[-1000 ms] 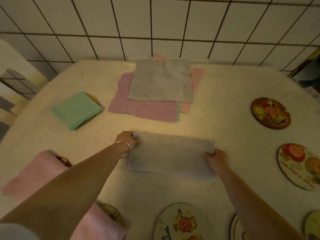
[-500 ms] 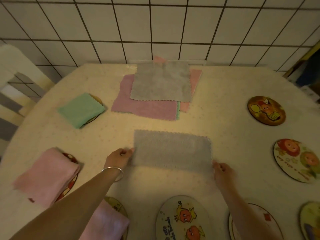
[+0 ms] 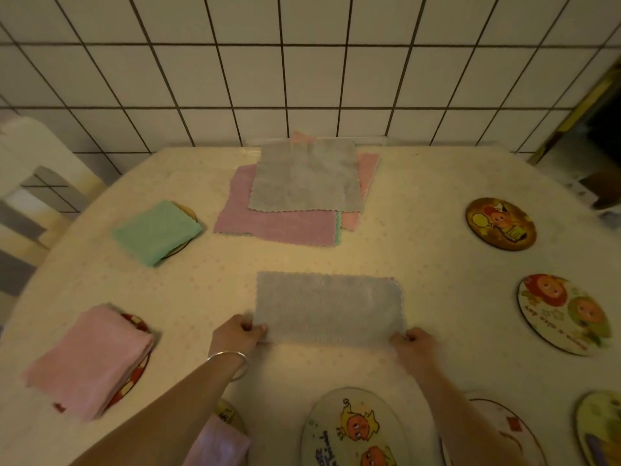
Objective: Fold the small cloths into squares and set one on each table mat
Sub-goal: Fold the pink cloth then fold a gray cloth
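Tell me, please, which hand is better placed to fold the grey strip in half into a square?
Probably either. The left hand pinches the grey cloth's near left corner and the right hand its near right corner, so both are equally placed. Slight preference: right, because bare mats lie on that side.

Two bare forearms, no sleeves in view. Thin, plain silver bangle [image 3: 232, 359] round the wrist of the left hand [image 3: 235, 336]. Nothing worn at the wrist of the right hand [image 3: 415, 346]. No rings discernible through the blur.
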